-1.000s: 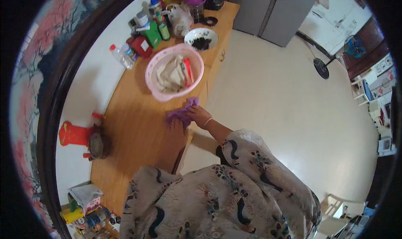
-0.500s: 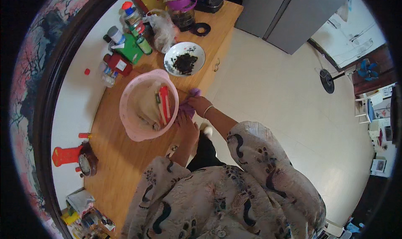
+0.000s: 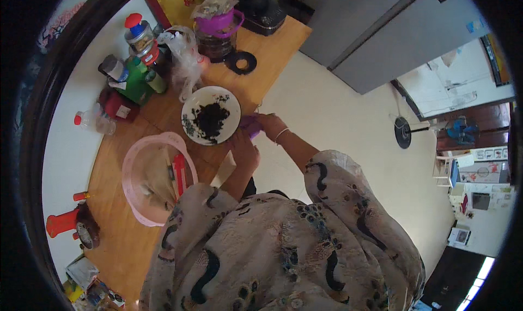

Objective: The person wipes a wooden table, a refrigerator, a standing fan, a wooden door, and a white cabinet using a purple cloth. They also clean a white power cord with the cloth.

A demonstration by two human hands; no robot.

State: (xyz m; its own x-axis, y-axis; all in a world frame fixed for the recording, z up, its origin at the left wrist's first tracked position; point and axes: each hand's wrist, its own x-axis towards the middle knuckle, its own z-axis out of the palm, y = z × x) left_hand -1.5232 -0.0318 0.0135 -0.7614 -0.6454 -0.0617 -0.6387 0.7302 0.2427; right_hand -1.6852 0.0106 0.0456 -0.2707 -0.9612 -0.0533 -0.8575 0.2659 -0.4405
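Note:
A crumpled purple cloth [image 3: 251, 126] lies at the counter's edge, just right of a white bowl [image 3: 192, 100] holding a dark, shredded-looking food [image 3: 211, 120]. My right hand [image 3: 274, 127], with a pale band at the wrist, is closed on the cloth from the right. Beside the bowl's lower right rim is my left hand [image 3: 243, 149], its fingers stretched toward the cloth; whether they touch the bowl cannot be made out. Left of my left forearm stands a pink plastic basin [image 3: 129, 174] with a red-and-white object [image 3: 180, 174] and pale things inside, partly hidden by my sleeve.
Bottles, a green container [image 3: 137, 82] and a clear plastic bag [image 3: 184, 60] line the wall side of the wooden counter [image 3: 120, 256]. A purple-lidded jar [image 3: 215, 33] and a black ring [image 3: 241, 63] stand farther back. A grey refrigerator [image 3: 376, 44] and blue fan [image 3: 462, 131] are beyond.
My view has shifted toward the bowl, and the basin now appears lower left. Both hands and the purple cloth have moved along the counter edge from beside the basin to beside the bowl.

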